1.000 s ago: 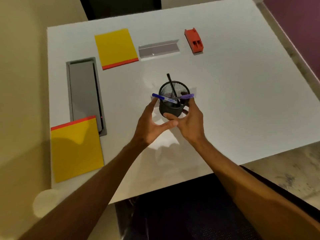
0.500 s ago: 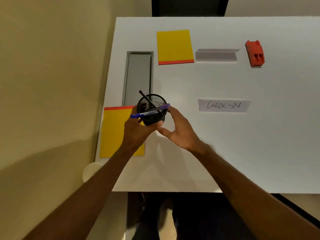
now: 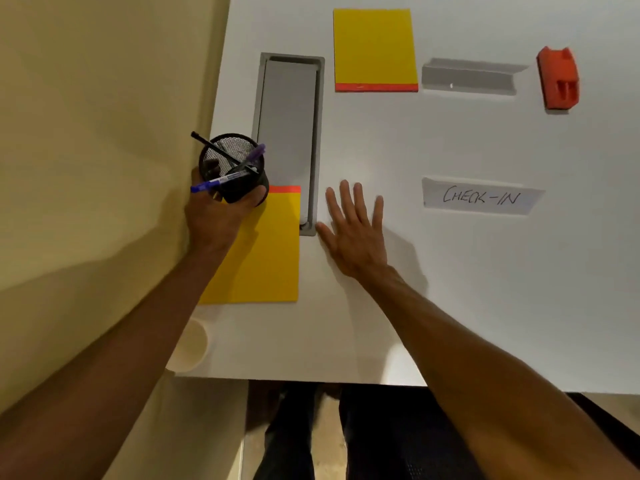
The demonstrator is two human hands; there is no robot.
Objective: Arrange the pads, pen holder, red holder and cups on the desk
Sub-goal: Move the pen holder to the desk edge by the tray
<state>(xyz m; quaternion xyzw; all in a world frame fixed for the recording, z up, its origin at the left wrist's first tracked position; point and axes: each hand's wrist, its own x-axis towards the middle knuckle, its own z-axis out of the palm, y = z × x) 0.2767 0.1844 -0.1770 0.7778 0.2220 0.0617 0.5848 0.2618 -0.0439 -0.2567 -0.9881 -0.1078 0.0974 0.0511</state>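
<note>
My left hand (image 3: 216,216) grips a black mesh pen holder (image 3: 235,171) with several pens in it, held over the desk's left edge. Under it lies a yellow pad (image 3: 266,251) with a red strip, partly hidden by my left arm. My right hand (image 3: 356,230) is spread flat on the white desk (image 3: 485,289), fingers apart, holding nothing. A second yellow pad (image 3: 375,46) lies at the far side. The red holder (image 3: 559,79) sits far right. A pale cup (image 3: 188,344) stands near the front left corner, mostly behind my left forearm.
A grey cable tray (image 3: 289,133) is recessed in the desk between the two pads. A grey angled strip (image 3: 469,77) lies between the far pad and the red holder. A paper label reading CHECK-IN (image 3: 481,196) lies mid-desk. A beige wall borders the left.
My left hand has carried the pen holder leftward to the desk's left edge. My right hand has let go of it and now lies flat on the desk.
</note>
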